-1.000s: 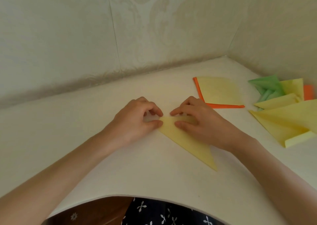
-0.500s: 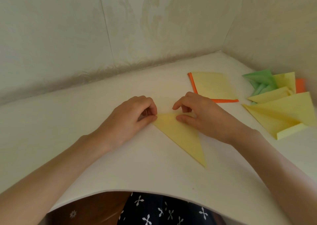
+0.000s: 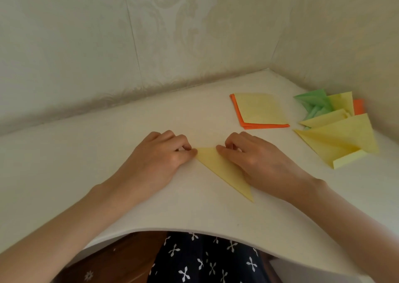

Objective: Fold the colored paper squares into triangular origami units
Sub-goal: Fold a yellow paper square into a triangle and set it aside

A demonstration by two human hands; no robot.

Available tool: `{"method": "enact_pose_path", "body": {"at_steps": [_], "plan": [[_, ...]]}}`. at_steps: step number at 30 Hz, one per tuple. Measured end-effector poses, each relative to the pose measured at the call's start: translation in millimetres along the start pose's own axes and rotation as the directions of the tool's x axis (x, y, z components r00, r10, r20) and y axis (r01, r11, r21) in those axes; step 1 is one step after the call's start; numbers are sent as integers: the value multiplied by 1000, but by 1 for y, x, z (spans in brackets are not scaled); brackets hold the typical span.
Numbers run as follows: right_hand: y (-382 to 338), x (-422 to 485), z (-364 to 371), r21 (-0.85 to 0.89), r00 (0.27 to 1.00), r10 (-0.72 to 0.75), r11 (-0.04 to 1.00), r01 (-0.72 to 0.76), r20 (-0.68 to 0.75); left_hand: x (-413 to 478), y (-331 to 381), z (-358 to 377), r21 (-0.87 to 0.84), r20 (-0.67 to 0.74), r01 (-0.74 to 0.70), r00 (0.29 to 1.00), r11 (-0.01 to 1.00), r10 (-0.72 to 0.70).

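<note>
Fingers: curled on both hands. On the left hand (image 3: 159,161), thumb and forefinger pinch the left corner of the yellow triangle (image 3: 218,167). On the right hand (image 3: 254,159), the fingertips (image 3: 219,149) nip the far end of its top edge, and the heel of the hand lies over the paper's right side.
Work piece: folded once, lying flat on the bench (image 3: 86,153) at centre frame, between my hands and touching both.
Key relation: the short top edge runs level from my left fingertips to my right ones. The long edge slants from the left corner down to a sharp point at lower centre, toward me. That free point lies just below my right hand, so I judge the right is the nearer one to lift it while the left pins the corner.
Paper: thin, matte and crisp-edged. It should take a hard crease, and it may slide on the smooth top unless held.
Stock: stack of squares (image 3: 259,110) in the upper right, near my right hand but apart from it. A yellow sheet lies on top, with orange showing along the left and lower edges.
Done pile: finished units (image 3: 336,140) at the right edge, with yellow points in front, green behind and a scrap of orange at the back.
Bench surface: white and smooth, with a curved near edge.
Walls (image 3: 86,45): pale patterned paper, meeting in a corner at upper right.
Lap: dark fabric (image 3: 205,261) with small white flowers, at bottom centre.
</note>
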State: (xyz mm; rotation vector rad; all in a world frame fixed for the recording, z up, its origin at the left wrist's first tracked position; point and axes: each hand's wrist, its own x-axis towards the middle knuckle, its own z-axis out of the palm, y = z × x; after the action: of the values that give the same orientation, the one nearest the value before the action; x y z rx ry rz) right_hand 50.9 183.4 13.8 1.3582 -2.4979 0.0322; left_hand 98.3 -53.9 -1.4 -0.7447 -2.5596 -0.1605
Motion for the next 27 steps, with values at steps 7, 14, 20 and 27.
{"method": "enact_pose_path", "body": {"at_steps": [7, 14, 20, 27], "plan": [[-29, 9, -4, -69, 990, 111, 991, -118, -92, -3, 22, -6, 39, 51, 139, 989, 990, -141], [-37, 11, 3, -112, 960, 243, 959, -259, -140, 2, 30, -6, 107, 56, 220, 972, 970, -227], [-20, -12, -4, -174, 916, 378, 901, -397, -134, 4, 35, -7, 150, 55, 227, 970, 962, -237], [-36, 4, -11, -38, 911, 386, 918, -395, -147, 7, 39, -7, 203, 115, 223, 962, 953, -249]]}}
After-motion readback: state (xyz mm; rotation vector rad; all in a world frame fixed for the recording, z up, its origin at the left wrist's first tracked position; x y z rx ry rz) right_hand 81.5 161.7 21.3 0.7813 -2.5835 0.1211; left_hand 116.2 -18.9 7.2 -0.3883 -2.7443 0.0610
